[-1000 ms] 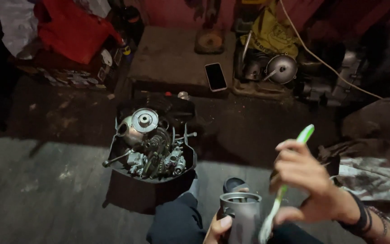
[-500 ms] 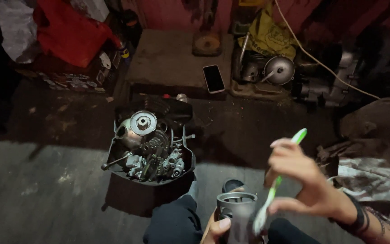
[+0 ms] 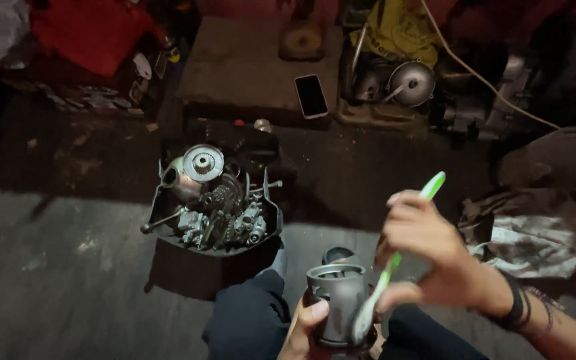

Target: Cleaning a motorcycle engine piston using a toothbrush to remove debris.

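The grey metal cylinder part (image 3: 339,300), likely heavy, rigid and greasy, sits upright between the knees, best gripped low around its wall as the left hand (image 3: 305,328) does, thumb pressed on its side, while the right hand (image 3: 428,250) pinches a light green toothbrush (image 3: 395,263) against its rim.

Bare forearms, a dark band and thin bracelets (image 3: 521,308) at the right wrist, dark trousers (image 3: 248,327).

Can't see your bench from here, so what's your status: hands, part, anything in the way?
Left hand grips the metal cylinder. Right hand holds the green toothbrush, head low against the cylinder. Parts tray ahead, apart from both.
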